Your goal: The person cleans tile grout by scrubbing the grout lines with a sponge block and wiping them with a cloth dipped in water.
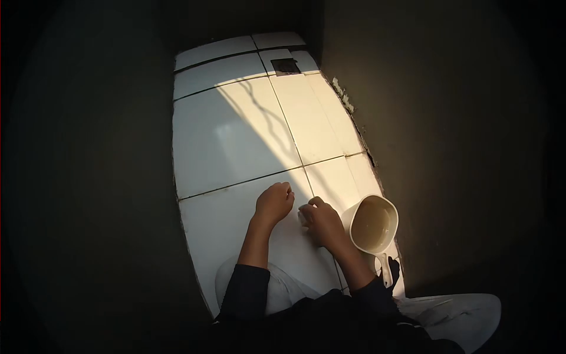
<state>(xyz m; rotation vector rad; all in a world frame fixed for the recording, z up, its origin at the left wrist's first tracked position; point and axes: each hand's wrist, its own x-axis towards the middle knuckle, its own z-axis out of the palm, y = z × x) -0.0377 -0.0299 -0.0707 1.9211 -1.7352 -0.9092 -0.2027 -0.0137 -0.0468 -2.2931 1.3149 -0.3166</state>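
Note:
My left hand [275, 202] is curled into a fist above the white floor tiles, and whatever it may hold is hidden. Close to its right, my right hand [323, 222] has its fingers bent around a small pale thing [302, 217], too little of which shows to name. A gap separates the two hands. Just right of my right wrist stands a white water dipper [348, 216] with cloudy-looking liquid inside. Its handle [386, 272] points back toward me, beside my right sleeve.
White tiles [227, 144] run ahead between dark walls on both sides. A dark square drain [286, 66] lies near the far end. Sunlight falls across the right-hand tiles. Pale flaking patches [343, 95] mark the foot of the right wall.

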